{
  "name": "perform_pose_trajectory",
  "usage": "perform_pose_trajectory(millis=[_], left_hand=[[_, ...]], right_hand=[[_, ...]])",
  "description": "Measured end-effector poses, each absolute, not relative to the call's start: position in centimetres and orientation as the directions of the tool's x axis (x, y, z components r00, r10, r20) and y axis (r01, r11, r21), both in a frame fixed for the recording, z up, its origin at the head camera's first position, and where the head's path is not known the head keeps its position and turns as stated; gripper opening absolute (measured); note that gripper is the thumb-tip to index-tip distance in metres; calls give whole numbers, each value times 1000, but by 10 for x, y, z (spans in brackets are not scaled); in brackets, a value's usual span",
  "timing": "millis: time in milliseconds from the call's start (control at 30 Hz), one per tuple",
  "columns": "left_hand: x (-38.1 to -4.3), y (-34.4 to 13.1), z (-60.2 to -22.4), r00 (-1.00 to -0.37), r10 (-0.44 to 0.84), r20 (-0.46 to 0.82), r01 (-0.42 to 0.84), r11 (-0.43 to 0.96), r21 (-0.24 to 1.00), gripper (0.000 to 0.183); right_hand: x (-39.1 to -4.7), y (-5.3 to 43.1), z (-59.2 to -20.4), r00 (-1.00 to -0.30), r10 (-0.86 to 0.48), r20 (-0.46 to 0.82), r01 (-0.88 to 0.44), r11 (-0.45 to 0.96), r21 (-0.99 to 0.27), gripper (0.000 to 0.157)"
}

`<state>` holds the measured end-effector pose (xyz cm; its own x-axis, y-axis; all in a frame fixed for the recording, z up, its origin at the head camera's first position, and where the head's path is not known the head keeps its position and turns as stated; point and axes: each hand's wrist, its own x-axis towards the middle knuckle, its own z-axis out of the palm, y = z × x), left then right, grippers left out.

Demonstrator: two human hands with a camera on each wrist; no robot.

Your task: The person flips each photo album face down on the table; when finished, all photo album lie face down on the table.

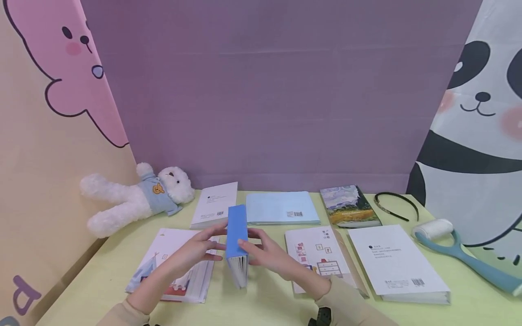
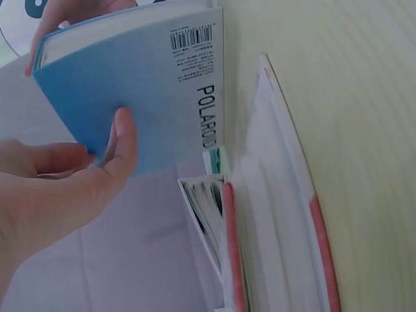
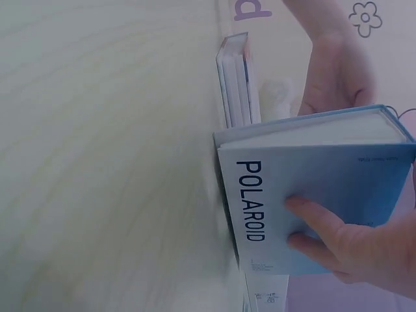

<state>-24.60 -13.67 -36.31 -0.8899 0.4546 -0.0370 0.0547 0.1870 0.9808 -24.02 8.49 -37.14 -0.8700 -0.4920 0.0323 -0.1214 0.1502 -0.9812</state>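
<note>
A blue photo album (image 1: 236, 231) marked POLAROID stands on edge on the table between my hands, its spine upward and its pages showing at the near end. My left hand (image 1: 195, 252) is at its left side; in the left wrist view, the fingertips (image 2: 123, 120) lie against the back cover (image 2: 156, 110), near the barcode. On the opposite side, my right hand (image 1: 270, 254) has its thumb by the spine. Extended fingers (image 3: 315, 218) rest on the lettered front cover (image 3: 260, 214) in the right wrist view.
Illustrated books flank the album, left (image 1: 155, 246) and right (image 1: 311, 253). Behind lie a white book (image 1: 214, 203), a light blue one (image 1: 281, 206) and a painting-covered one (image 1: 348, 203). A plush bear (image 1: 142, 197), thick white book (image 1: 395, 258), headband (image 1: 393, 208) and lint roller (image 1: 461, 251) lie around.
</note>
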Motion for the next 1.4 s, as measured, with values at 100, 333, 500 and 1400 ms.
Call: perform_pose_trajectory(millis=[100, 333, 500, 1400], left_hand=[[-245, -136, -365, -873, 487, -38, 66, 194, 979, 48], [-245, -134, -371, -809, 584, -70, 85, 234, 969, 46], [-246, -134, -372, -802, 590, -98, 95, 287, 953, 44], [-244, -119, -382, -815, 566, -129, 157, 428, 890, 37]], right_hand=[[-240, 87, -372, -886, -464, 20, -109, 166, -980, 73], [-241, 93, -373, -915, -401, 28, -114, 191, -975, 80], [-240, 97, -372, -939, -341, 50, -135, 231, -963, 89], [-236, 132, -380, -974, -219, 52, -153, 474, -867, 88]])
